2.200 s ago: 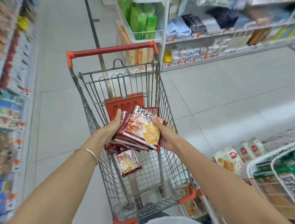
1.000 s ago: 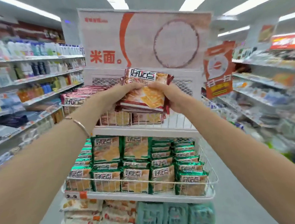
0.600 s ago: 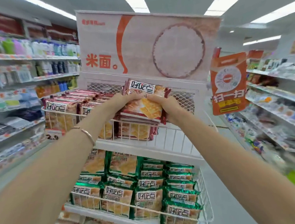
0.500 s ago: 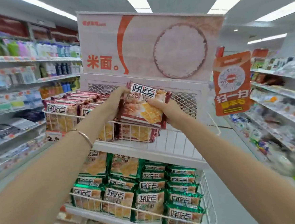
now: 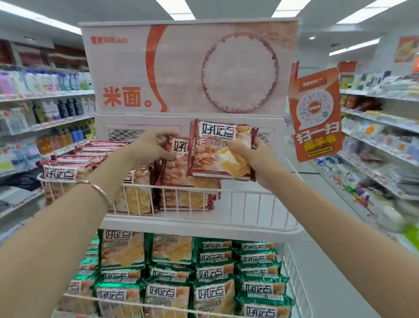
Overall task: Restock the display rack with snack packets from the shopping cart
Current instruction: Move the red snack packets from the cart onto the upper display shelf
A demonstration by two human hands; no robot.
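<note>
left hand (image 5: 150,148) pinches a red packet (image 5: 180,148) over the basket (image 5: 244,201). at its 3 o'clock, right hand (image 5: 257,160) grips a stack (image 5: 218,155).

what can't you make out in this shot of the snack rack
Head view: the front red foil snack packet covers the stack behind it in the right hand, so the count is hidden.
The left hand and that stack cover much of the second red packet.
Shelf goods at the right edge are blurred.
The shopping cart is out of frame.
</note>
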